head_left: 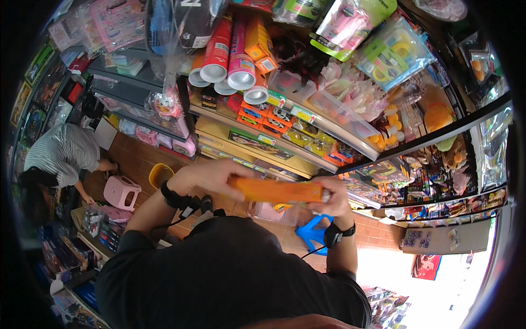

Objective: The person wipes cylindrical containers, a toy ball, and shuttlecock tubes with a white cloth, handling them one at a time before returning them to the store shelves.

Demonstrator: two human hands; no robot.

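A long orange box (276, 190), blurred by motion, is held level in front of my chest. My left hand (211, 176) closes round its left end, with the thumb along the near side. At the other end my right hand (335, 200) grips it, fingers wrapped over the edge. Black bands with cables sit on both wrists. Just beyond the box, the shelf holds small orange boxed toy cars (268, 118) and yellow packs (313, 143). Below it, a clear plastic bin (290, 215) is partly hidden.
Shiny-ended red and pink tubes (241, 71) jut over the shelf. A blue stool (312, 233) stands at right, a pink stool (120, 192) and yellow bucket (161, 175) at left. Another person in a striped top (66, 151) bends down at far left.
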